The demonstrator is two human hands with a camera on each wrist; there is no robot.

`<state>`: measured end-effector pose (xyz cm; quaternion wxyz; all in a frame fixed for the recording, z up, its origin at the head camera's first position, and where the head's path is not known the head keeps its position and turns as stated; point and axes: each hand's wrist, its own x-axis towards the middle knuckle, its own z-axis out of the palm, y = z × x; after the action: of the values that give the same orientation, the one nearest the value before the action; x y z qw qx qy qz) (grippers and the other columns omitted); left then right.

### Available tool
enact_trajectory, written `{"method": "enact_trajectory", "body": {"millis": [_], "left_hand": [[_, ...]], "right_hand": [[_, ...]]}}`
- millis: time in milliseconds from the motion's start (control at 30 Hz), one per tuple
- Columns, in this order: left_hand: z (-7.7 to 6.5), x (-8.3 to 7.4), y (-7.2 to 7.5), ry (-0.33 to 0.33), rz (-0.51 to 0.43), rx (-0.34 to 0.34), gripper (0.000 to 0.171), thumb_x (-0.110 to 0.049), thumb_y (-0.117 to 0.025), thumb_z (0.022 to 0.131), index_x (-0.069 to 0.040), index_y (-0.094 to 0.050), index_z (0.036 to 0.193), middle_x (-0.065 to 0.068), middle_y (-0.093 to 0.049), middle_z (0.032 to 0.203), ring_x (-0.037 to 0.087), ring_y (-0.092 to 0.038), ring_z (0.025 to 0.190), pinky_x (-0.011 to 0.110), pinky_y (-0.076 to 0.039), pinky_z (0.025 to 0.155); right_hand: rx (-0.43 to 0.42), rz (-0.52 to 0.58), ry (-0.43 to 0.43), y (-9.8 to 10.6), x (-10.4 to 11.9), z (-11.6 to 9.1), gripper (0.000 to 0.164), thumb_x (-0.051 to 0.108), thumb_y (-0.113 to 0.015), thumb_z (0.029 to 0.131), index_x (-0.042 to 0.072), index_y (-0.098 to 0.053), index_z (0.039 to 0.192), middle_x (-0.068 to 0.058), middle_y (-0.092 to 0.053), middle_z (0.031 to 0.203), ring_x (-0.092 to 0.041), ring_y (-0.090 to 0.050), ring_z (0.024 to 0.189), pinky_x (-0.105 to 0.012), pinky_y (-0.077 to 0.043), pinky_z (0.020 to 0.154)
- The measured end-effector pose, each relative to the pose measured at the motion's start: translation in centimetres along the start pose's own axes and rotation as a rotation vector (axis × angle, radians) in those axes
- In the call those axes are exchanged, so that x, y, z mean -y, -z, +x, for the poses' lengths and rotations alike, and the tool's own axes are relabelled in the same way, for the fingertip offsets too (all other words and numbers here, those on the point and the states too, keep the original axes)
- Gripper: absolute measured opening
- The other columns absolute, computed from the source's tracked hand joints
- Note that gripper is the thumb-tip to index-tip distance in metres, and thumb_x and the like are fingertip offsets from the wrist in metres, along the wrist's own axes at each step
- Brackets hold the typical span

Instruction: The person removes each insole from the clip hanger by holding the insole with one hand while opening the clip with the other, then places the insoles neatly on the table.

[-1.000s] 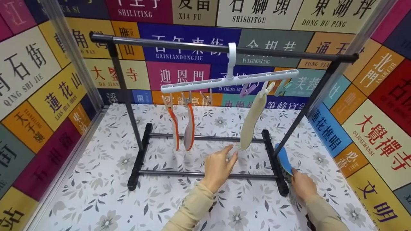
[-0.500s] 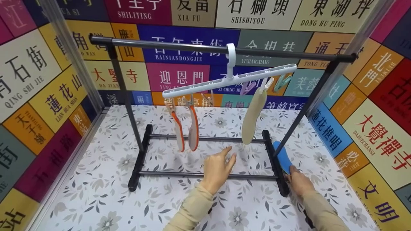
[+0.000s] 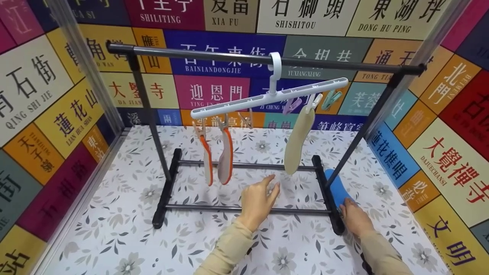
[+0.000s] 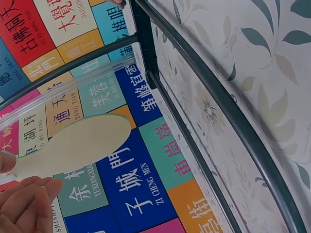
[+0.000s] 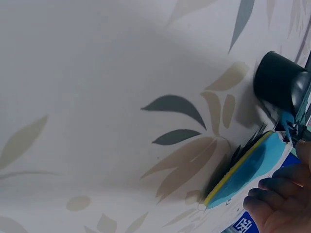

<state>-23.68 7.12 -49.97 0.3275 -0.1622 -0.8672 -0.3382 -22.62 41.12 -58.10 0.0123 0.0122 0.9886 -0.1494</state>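
My left hand [image 3: 256,202] hovers between the rack's lower bars and its top bar, fingers loosely bent and holding nothing. A cream insole [image 3: 299,143] hangs from a white clip just beyond its fingertips; in the left wrist view the insole [image 4: 80,141] shows behind the thumb and fingers. To the right of the rack, my right hand [image 3: 356,217] grips the near end of a blue insole [image 3: 336,187]. The right wrist view shows this insole's yellow edge and blue face [image 5: 250,167] low over the tabletop, beside the curled fingers [image 5: 277,191].
A white hanger [image 3: 273,97] hangs tilted from the black rack [image 3: 214,53]. Two orange-edged insoles [image 3: 225,156] dangle from clips at its left. A purple clip [image 3: 292,105] and a green clip [image 3: 331,100] hang at its right. Patterned walls surround the floral tabletop [image 3: 126,244].
The blue insole has turned flatter and moved slightly toward the rack with my right hand. The hanger and its insoles sway a little. My left hand stays almost still.
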Motion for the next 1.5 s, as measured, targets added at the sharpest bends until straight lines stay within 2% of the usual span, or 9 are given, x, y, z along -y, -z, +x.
{"method": "enact_trajectory", "body": {"millis": [133, 300, 467, 600, 800, 967, 1100, 1233, 1500], "left_hand": [[-0.2, 0.2, 0.1, 0.021, 0.001, 0.024, 0.025, -0.031, -0.067, 0.092, -0.016, -0.075, 0.11, 0.0, -0.073, 0.07, 0.009, -0.054, 0.048, 0.029, -0.046, 0.048], [-0.2, 0.4, 0.3, 0.051, -0.007, 0.055, 0.024, -0.031, -0.065, 0.094, -0.018, -0.075, 0.111, 0.0, -0.074, 0.075, 0.01, -0.056, 0.049, 0.028, -0.044, 0.046], [0.5, 0.4, 0.3, 0.051, -0.012, 0.036, 0.023, -0.029, -0.066, 0.093, -0.017, -0.076, 0.109, 0.001, -0.075, 0.077, 0.012, -0.058, 0.05, 0.029, -0.044, 0.045], [1.3, 0.3, 0.3, 0.043, -0.003, 0.026, 0.023, -0.029, -0.066, 0.093, -0.017, -0.076, 0.11, 0.002, -0.075, 0.076, 0.011, -0.055, 0.047, 0.029, -0.044, 0.045], [2.1, 0.2, 0.1, 0.047, 0.019, 0.033, 0.025, -0.032, -0.065, 0.094, -0.018, -0.075, 0.111, 0.002, -0.073, 0.072, 0.013, -0.055, 0.046, 0.03, -0.043, 0.044], [2.5, 0.0, -0.2, 0.051, 0.033, 0.032, 0.026, -0.034, -0.063, 0.095, -0.018, -0.075, 0.11, 0.003, -0.074, 0.073, 0.015, -0.058, 0.047, 0.03, -0.044, 0.044], [2.7, -0.1, -0.3, 0.041, 0.038, 0.024, 0.025, -0.032, -0.065, 0.094, -0.018, -0.075, 0.11, 0.004, -0.075, 0.076, 0.016, -0.06, 0.049, 0.032, -0.046, 0.046], [2.8, 0.1, -0.3, 0.036, 0.043, 0.014, 0.024, -0.031, -0.066, 0.093, -0.018, -0.075, 0.11, 0.003, -0.075, 0.074, 0.015, -0.057, 0.047, 0.031, -0.045, 0.045], [2.9, 0.2, -0.3, 0.033, 0.048, 0.017, 0.027, -0.035, -0.061, 0.096, -0.017, -0.075, 0.111, 0.004, -0.073, 0.071, 0.015, -0.056, 0.045, 0.03, -0.044, 0.045]], "right_hand": [[-0.083, 0.028, 0.033, -0.4, 0.9, -0.3, 0.043, 0.015, -0.044, 0.104, -0.019, -0.048, 0.131, -0.041, -0.05, 0.13, -0.059, -0.054, 0.109, -0.064, -0.044, 0.092], [-0.184, 0.084, 0.056, -0.8, 2.7, -0.4, 0.036, 0.015, -0.044, 0.104, -0.015, -0.059, 0.118, -0.037, -0.064, 0.108, -0.055, -0.062, 0.095, -0.062, -0.049, 0.081], [-0.247, 0.119, 0.072, -0.9, 5.0, 0.5, 0.04, 0.019, -0.042, 0.106, -0.011, -0.059, 0.125, -0.034, -0.064, 0.115, -0.053, -0.062, 0.101, -0.062, -0.048, 0.087], [-0.283, 0.17, 0.096, -1.0, 6.9, 1.5, 0.041, 0.02, -0.046, 0.104, -0.01, -0.057, 0.13, -0.032, -0.066, 0.113, -0.052, -0.063, 0.103, -0.062, -0.047, 0.089], [-0.272, 0.178, 0.137, -1.3, 9.7, 2.9, 0.042, 0.019, -0.053, 0.102, -0.008, -0.055, 0.134, -0.031, -0.061, 0.125, -0.05, -0.062, 0.108, -0.06, -0.047, 0.092], [-0.272, 0.18, 0.15, -1.6, 11.7, 3.8, 0.051, 0.027, -0.06, 0.099, -0.005, -0.052, 0.138, -0.028, -0.059, 0.132, -0.049, -0.062, 0.108, -0.059, -0.048, 0.09], [-0.283, 0.192, 0.139, -1.4, 13.0, 4.7, 0.063, 0.035, -0.063, 0.096, -0.006, -0.047, 0.142, -0.029, -0.056, 0.135, -0.048, -0.061, 0.111, -0.058, -0.048, 0.092], [-0.285, 0.221, 0.125, -0.9, 14.2, 5.9, 0.07, 0.039, -0.063, 0.096, -0.006, -0.043, 0.145, -0.03, -0.054, 0.136, -0.048, -0.061, 0.113, -0.057, -0.048, 0.093], [-0.344, 0.268, 0.111, 0.4, 15.6, 7.8, 0.072, 0.042, -0.061, 0.097, -0.004, -0.039, 0.147, -0.033, -0.056, 0.132, -0.049, -0.064, 0.102, -0.059, -0.049, 0.089]]}}
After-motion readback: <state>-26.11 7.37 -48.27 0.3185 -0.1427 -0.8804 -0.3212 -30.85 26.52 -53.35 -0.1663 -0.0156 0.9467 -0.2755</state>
